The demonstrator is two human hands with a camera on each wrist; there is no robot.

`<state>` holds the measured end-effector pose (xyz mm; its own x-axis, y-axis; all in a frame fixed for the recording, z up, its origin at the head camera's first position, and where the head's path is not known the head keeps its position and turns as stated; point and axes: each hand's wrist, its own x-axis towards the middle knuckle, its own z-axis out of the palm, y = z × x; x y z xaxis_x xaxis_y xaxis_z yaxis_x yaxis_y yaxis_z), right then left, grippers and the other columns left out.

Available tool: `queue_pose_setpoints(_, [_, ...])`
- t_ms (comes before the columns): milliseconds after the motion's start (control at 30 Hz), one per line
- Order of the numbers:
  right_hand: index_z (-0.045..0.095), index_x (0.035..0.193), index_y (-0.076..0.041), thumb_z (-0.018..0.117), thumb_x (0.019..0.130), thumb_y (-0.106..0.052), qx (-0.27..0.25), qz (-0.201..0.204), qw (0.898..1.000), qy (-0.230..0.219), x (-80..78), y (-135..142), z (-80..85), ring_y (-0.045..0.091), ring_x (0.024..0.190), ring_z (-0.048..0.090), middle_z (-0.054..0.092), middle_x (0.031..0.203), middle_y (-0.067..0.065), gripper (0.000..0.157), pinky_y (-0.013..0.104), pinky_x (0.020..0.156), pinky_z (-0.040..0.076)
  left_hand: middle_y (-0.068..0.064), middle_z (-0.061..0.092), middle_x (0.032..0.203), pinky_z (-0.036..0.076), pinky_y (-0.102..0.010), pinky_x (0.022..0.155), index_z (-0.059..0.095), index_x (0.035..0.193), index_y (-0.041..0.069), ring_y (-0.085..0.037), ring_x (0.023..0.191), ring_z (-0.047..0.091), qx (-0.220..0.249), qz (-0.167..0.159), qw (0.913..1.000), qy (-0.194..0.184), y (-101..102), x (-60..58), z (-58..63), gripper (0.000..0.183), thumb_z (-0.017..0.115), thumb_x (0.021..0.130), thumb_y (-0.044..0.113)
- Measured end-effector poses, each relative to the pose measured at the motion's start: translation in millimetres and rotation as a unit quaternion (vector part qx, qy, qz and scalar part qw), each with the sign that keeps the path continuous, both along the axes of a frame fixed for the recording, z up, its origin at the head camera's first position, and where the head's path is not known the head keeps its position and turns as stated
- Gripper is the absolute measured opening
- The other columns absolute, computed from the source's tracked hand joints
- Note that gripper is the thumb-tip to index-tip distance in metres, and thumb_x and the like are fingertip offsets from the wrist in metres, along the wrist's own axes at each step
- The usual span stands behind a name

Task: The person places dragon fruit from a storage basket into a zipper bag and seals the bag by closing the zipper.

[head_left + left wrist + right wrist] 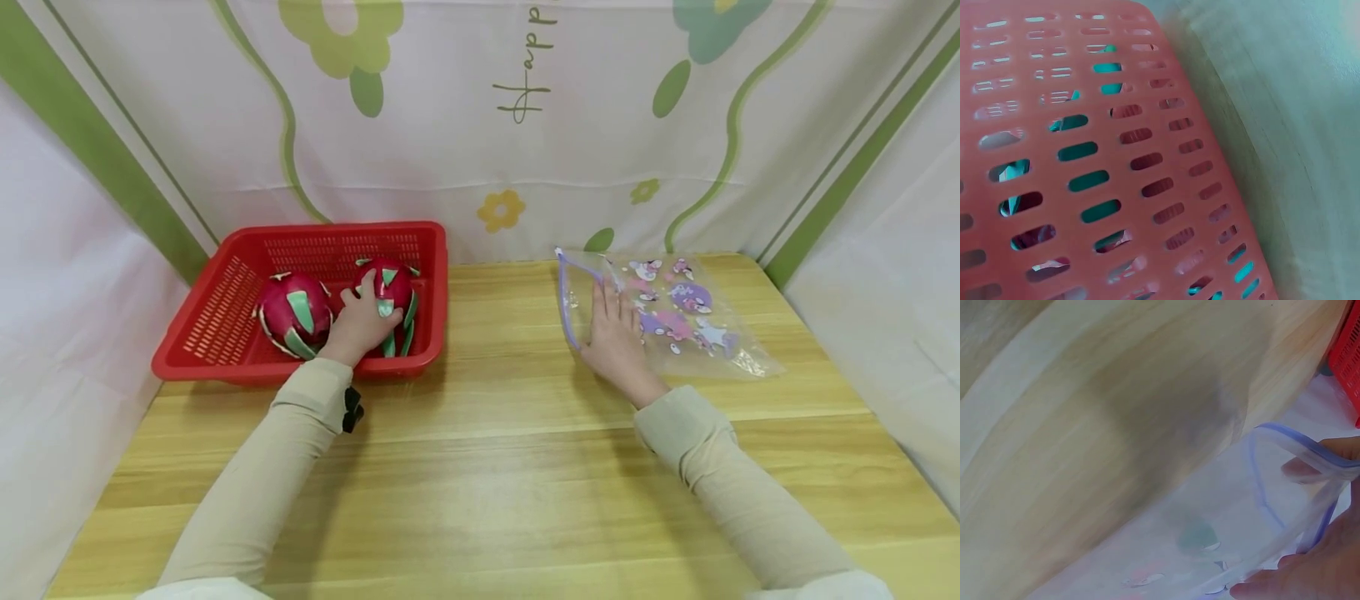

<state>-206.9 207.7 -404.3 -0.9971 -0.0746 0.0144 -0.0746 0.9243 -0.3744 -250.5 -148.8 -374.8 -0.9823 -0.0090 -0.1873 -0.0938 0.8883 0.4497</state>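
Note:
My left hand [362, 323] reaches into the red plastic basket [171, 354] and grips the right-hand dragon fruit [396, 287], its fingers spread over the top. Left of that hand, a second dragon fruit [281, 308] lies in the basket. In the left wrist view the basket's slotted wall [1166, 169] hides the hand. My right hand [618, 342] holds the clear zip bag [675, 321] near its purple-edged mouth. The right wrist view has the bag's plastic [1166, 550] lifted and its mouth parted, with a fingertip showing through the film beside the hand [1322, 569].
The wooden table [480, 483] carries the basket at the back left and the bag at the back right. Behind it hangs a white curtain [450, 150] with flower prints, and white cloth walls [67, 300] flank both sides.

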Motion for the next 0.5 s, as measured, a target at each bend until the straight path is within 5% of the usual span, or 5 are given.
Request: queue_pose_setpoints(500, [-0.003,0.151,0.003,0.059,0.08,-0.005,0.004,0.004,1.0,0.005,3.6,0.5,1.2,0.052,0.143,-0.001,-0.007,0.159,0.023,0.095,0.068,0.114,0.003,-0.038,0.016,0.148,0.035,-0.057,0.108,-0.012,0.149,0.0,-0.053,0.124,0.042,0.079,0.031,0.9963,-0.011,-4.2,3.0,2.0,0.083,0.044,0.096,0.032])
